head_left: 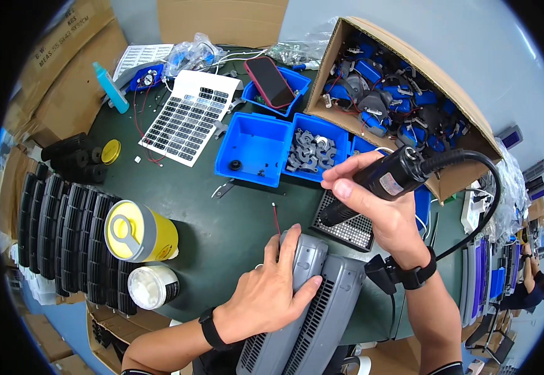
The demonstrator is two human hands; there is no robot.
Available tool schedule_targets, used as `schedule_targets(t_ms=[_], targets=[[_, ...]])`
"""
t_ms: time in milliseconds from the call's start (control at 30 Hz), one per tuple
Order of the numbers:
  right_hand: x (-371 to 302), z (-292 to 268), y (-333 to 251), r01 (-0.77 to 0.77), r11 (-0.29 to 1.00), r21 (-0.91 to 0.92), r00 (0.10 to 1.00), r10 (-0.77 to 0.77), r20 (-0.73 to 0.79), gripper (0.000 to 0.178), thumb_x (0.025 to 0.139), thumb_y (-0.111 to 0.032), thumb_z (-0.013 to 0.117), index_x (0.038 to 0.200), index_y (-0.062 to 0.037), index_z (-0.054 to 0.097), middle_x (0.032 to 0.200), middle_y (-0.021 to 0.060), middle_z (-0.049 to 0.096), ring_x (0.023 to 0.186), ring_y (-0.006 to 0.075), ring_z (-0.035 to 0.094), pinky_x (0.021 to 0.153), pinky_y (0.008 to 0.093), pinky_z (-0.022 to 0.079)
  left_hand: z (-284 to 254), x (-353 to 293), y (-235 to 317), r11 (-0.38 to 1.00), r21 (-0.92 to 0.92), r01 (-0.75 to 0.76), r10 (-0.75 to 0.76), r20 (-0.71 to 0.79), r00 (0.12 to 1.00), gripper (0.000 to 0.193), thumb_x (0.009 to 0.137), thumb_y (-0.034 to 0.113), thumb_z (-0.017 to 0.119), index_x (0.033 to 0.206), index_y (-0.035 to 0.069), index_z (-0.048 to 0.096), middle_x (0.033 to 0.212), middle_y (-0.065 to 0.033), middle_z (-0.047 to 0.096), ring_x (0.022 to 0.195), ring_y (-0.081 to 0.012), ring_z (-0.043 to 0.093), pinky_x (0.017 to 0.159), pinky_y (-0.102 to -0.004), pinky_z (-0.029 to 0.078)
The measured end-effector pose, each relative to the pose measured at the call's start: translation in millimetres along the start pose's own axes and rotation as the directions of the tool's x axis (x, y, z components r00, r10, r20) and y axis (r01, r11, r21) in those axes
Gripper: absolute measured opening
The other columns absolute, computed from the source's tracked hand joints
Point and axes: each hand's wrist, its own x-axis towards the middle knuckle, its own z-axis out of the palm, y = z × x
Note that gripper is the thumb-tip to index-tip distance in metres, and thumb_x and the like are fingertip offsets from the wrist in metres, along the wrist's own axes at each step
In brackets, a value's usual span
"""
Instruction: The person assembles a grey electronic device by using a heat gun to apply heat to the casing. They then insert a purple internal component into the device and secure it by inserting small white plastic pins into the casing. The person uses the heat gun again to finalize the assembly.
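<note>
Two long grey plastic housings (339,289) with slotted vents lie side by side at the near edge of the table. My left hand (261,297) is closed over the left one, fingers across its top and thumb on the vented side. A thin red wire (276,215) with a small white plug sticks out beyond its far end. In my right hand (387,219) is a black corded electric screwdriver (397,175), its tip pointing down left above a perforated screw tray (353,232). The screwdriver's cable loops off to the right.
Blue bins (247,153) stand ahead, one with grey clips (309,152), another under a phone (269,81). A carton (409,47) holds blue-and-grey wired parts. Left are a yellow canister (166,234), a white-topped jar (153,287) and stacked black ribbed parts (75,231). Tweezers (223,189) lie mid-table.
</note>
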Motion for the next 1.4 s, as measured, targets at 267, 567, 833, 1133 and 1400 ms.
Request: schedule_targets(t_ms=[267, 567, 833, 1133, 1400], targets=[[-13, -6, -5, 0.035, 0.998, 0.056, 0.999, -0.034, -0.006, 0.028, 0.084, -0.006, 0.088, 0.105, -0.0037, 0.069, 0.102, 0.0073, 0.075, 0.089, 0.0122, 0.069, 0.080, 0.0282, 0.056, 3, -1, 0, 0.999, 0.015, -0.032, 0.033, -0.038, 0.999, 0.091, 0.103, 0.048, 0.057, 0.163, -0.001, 0.010, 0.148, -0.0444, 0.039, 0.110, -0.0644, 0.062, 0.093, -0.0636, 0.056], [-42, 6, -69, 0.107, 0.991, 0.085, 0.994, -0.110, 0.026, 0.031, 0.081, -0.001, 0.078, 0.106, -0.0033, 0.060, 0.106, 0.0177, 0.069, 0.085, 0.0183, 0.067, 0.084, 0.0363, 0.056, 8, -3, -4, 0.995, 0.078, -0.056, 0.063, -0.093, 0.994, 0.089, 0.102, 0.047, 0.057, 0.162, -0.003, 0.014, 0.143, -0.0465, 0.042, 0.099, -0.0616, 0.067, 0.084, -0.0607, 0.059], [-49, 23, -68, 0.092, 0.992, 0.092, 0.988, -0.102, 0.113, 0.031, 0.081, 0.004, 0.080, 0.103, -0.0024, 0.060, 0.106, 0.0175, 0.070, 0.083, 0.0163, 0.067, 0.081, 0.0342, 0.056, 7, -3, 1, 0.995, 0.084, -0.059, 0.066, -0.079, 0.995, 0.089, 0.102, 0.045, 0.058, 0.162, -0.004, 0.014, 0.136, -0.0465, 0.046, 0.092, -0.0595, 0.069, 0.078, -0.0590, 0.061], [-43, 27, -61, 0.081, 0.990, 0.118, 0.987, -0.096, 0.130, 0.027, 0.083, 0.006, 0.082, 0.102, -0.0021, 0.064, 0.106, 0.0129, 0.072, 0.082, 0.0097, 0.063, 0.072, 0.0283, 0.053, 8, -3, 0, 0.995, 0.081, -0.056, 0.064, -0.090, 0.994, 0.089, 0.101, 0.044, 0.058, 0.162, -0.004, 0.015, 0.137, -0.0471, 0.045, 0.091, -0.0586, 0.069, 0.079, -0.0585, 0.061], [-41, 30, -56, 0.073, 0.997, 0.010, 0.993, -0.074, 0.097, 0.026, 0.082, 0.004, 0.082, 0.100, -0.0035, 0.064, 0.104, 0.0114, 0.073, 0.081, 0.0094, 0.064, 0.071, 0.0281, 0.053, 10, -3, 0, 0.994, 0.097, -0.051, 0.061, -0.098, 0.993, 0.089, 0.101, 0.045, 0.059, 0.162, -0.003, 0.016, 0.140, -0.0483, 0.043, 0.090, -0.0583, 0.070, 0.078, -0.0580, 0.061]])
